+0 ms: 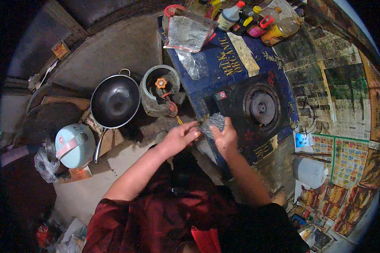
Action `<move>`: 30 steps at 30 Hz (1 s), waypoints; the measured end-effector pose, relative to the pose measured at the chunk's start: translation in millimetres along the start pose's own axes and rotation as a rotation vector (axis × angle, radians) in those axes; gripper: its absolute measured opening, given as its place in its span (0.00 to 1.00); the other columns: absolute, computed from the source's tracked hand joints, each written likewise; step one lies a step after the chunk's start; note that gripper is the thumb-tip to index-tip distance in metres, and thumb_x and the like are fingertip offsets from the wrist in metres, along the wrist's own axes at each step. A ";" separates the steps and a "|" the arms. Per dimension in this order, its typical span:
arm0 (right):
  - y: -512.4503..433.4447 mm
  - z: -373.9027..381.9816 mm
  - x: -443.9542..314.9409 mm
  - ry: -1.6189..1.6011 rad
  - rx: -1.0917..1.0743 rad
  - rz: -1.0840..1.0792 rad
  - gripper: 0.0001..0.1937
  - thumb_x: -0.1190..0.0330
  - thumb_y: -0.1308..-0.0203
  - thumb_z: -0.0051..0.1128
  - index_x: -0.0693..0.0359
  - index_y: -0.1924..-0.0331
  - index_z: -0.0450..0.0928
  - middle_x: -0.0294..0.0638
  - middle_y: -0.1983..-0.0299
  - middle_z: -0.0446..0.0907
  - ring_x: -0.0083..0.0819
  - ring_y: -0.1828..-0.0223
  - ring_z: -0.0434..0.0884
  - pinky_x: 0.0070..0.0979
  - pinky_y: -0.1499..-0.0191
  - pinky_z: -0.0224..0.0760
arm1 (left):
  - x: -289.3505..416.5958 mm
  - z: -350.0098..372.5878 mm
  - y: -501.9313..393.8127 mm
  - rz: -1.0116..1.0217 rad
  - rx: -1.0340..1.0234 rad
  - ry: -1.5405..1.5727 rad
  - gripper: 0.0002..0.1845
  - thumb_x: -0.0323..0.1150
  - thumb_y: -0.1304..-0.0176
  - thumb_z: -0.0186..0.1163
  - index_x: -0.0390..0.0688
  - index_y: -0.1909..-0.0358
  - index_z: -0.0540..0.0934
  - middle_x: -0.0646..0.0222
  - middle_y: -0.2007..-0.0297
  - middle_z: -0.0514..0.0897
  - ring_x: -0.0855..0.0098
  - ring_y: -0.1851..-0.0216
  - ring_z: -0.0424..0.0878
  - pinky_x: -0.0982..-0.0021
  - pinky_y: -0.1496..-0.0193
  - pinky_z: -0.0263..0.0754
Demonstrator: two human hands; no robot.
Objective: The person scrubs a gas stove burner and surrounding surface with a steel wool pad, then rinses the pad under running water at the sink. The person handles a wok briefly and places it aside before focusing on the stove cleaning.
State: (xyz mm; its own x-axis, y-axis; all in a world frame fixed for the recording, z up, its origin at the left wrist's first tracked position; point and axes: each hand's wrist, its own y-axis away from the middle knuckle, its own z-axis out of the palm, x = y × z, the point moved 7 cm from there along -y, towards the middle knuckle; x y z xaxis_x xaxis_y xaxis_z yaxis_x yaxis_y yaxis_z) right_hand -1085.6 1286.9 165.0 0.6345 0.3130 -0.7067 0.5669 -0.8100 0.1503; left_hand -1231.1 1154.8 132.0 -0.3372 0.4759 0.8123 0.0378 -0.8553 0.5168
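A silvery metal scouring pad (216, 122) is in my right hand (226, 139), gripped between thumb and fingers over the near left edge of the black gas stove (231, 104). Close to its left, my left hand (180, 139) has thumb and fingers pinched on a small dark piece (199, 122), too small to identify. The pad and that piece meet or nearly meet. To the right of the pad, the stove's round burner (261, 106) sits bare. A blue printed cardboard sheet (205, 83) lies beneath the stove.
A grey gas cylinder (145, 101) with an orange valve knob (161, 83) stands left of the counter. Beside it rests a wok (115, 101), with a light-blue rice cooker (74, 145) nearby. Several bottles (229, 15) line the back. A plastic jug (308, 172) is at right.
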 end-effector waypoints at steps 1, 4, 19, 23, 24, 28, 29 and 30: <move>-0.2 15.1 -2.5 -0.416 -0.070 0.128 0.17 0.68 0.31 0.63 0.62 0.42 0.75 0.49 0.47 0.84 0.44 0.53 0.88 0.43 0.48 0.81 | 7.9 4.2 -2.1 0.024 -0.022 0.113 0.37 0.42 0.23 0.63 0.37 0.20 0.62 0.67 0.39 0.82 0.77 0.45 0.80 0.71 0.45 0.80; 3.6 48.6 -26.8 -1.353 -0.230 0.436 0.16 0.66 0.29 0.61 0.60 0.41 0.77 0.43 0.49 0.86 0.40 0.53 0.87 0.44 0.47 0.80 | 17.1 8.5 -5.1 0.092 -0.106 0.386 0.42 0.43 0.23 0.64 0.43 0.16 0.55 0.71 0.33 0.76 0.76 0.41 0.77 0.71 0.45 0.81; 28.9 -1.7 5.9 -0.482 -0.174 0.407 0.16 0.63 0.22 0.55 0.64 0.39 0.74 0.44 0.68 0.87 0.28 0.70 0.85 0.27 0.70 0.77 | 34.3 -17.6 -62.6 0.101 0.284 -0.046 0.22 0.37 0.29 0.68 0.37 0.41 0.74 0.58 0.55 0.85 0.67 0.62 0.86 0.67 0.70 0.79; 22.2 -70.9 36.1 0.029 0.229 0.017 0.13 0.67 0.25 0.57 0.59 0.41 0.77 0.47 0.60 0.87 0.43 0.67 0.87 0.39 0.62 0.80 | 55.3 -32.0 -117.3 0.501 0.704 -0.578 0.26 0.34 0.33 0.70 0.33 0.39 0.72 0.42 0.47 0.79 0.44 0.51 0.84 0.51 0.45 0.79; 20.1 -79.7 42.1 0.072 0.226 0.084 0.13 0.64 0.25 0.57 0.57 0.42 0.79 0.49 0.55 0.87 0.46 0.64 0.88 0.39 0.59 0.80 | 62.4 -21.4 -122.2 0.584 0.776 -0.701 0.26 0.32 0.33 0.69 0.32 0.38 0.71 0.39 0.45 0.76 0.38 0.50 0.82 0.49 0.41 0.76; 15.6 -76.0 62.0 0.319 0.294 -0.043 0.12 0.64 0.27 0.59 0.55 0.45 0.83 0.47 0.56 0.88 0.46 0.62 0.89 0.40 0.59 0.82 | 41.1 18.5 -118.3 0.378 0.524 -0.695 0.18 0.28 0.31 0.63 0.37 0.48 0.65 0.36 0.45 0.70 0.27 0.50 0.77 0.37 0.47 0.76; 17.6 -71.9 62.2 0.422 0.289 -0.096 0.11 0.65 0.28 0.59 0.55 0.46 0.84 0.46 0.56 0.88 0.46 0.62 0.89 0.39 0.59 0.82 | 28.9 32.0 -110.0 0.255 0.439 -0.693 0.18 0.28 0.31 0.62 0.37 0.47 0.65 0.37 0.45 0.70 0.27 0.49 0.77 0.38 0.46 0.76; 16.7 -67.1 58.1 0.523 0.281 -0.159 0.11 0.65 0.28 0.59 0.54 0.47 0.84 0.46 0.56 0.88 0.46 0.62 0.89 0.39 0.59 0.82 | 13.5 40.3 -103.1 0.257 0.410 -0.692 0.18 0.28 0.31 0.62 0.37 0.47 0.65 0.37 0.44 0.70 0.27 0.49 0.77 0.38 0.46 0.76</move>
State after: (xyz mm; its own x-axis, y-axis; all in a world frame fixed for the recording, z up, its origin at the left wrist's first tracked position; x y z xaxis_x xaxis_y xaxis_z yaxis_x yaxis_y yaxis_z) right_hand -1004.0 1324.8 172.9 0.7675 0.5851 -0.2619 0.5609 -0.8107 -0.1676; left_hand -1201.7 1257.6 100.6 0.3763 0.4091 0.8313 0.4182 -0.8756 0.2415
